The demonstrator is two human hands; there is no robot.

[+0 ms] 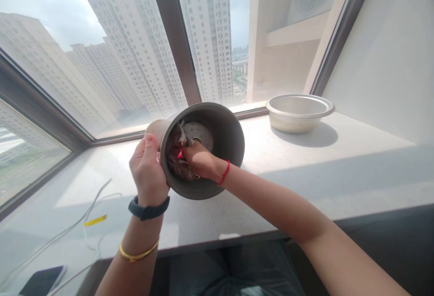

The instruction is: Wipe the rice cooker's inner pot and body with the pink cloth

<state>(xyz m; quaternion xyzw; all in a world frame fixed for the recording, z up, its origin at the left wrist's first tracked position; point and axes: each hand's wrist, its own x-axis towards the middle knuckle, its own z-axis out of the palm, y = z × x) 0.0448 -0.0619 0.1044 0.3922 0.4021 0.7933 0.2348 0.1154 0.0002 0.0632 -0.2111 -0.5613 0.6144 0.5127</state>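
Observation:
A deep round grey pot point(228, 137) is tipped on its side on the white sill, its mouth facing me. My left hand point(149, 164) is closed on its left rim, thumb up, next to a pale rounded part point(158, 129) on the outside. My right hand point(200, 158) reaches inside, fingers closed around a crumpled greyish-pink cloth point(181, 167) lying along the left wall. A small red piece point(180, 151) shows by the fingers; what it belongs to is unclear. Behind the hand, a metal disc point(201, 133) shows at the bottom. The right fingertips are partly hidden.
A pale round basin point(296, 117) stands on the sill point(288, 174) at the right. On the left lie thin cables point(77, 223) with a yellow tag point(95, 220) and a dark phone point(43, 281). Slanted window frames point(176, 33) rise close behind the pot.

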